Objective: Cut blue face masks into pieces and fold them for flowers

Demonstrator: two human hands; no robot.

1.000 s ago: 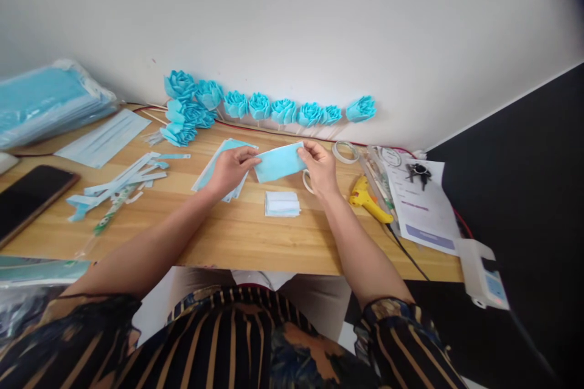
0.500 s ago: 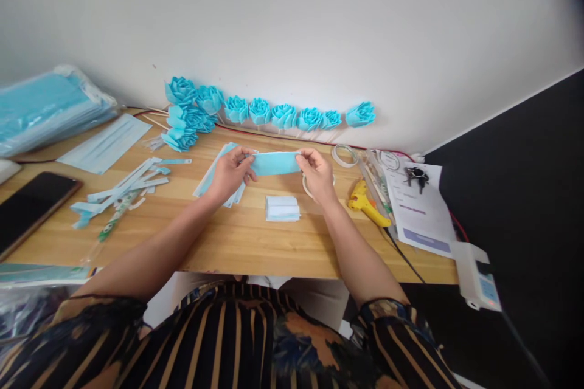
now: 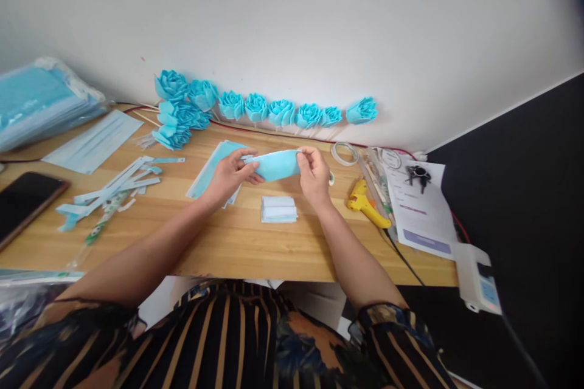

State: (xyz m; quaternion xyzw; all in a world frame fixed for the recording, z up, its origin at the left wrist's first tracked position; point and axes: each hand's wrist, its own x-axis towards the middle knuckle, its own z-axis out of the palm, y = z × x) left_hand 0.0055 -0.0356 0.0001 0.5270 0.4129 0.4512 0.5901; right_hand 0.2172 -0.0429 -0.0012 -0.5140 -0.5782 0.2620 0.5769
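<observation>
Between my hands a folded strip of blue mask fabric is held out above the table. My left hand grips its left end, thumb in front and fingers behind. With thumb and fingers, my right hand pinches the right end. Under and beside my left hand lie several flat blue mask sheets. Just below the strip, a small stack of folded white and pale-blue pieces rests on the wood. A roll of tape shows only in part behind my right hand.
Blue fabric flowers line the wall. Cut strips, a phone and a bag of masks are at left. At right are a yellow glue gun, a tape roll, papers and keys.
The strip has tilted, its right end now higher, and bows slightly. My left hand has turned and dropped a little along it. The whole view has shifted slightly.
</observation>
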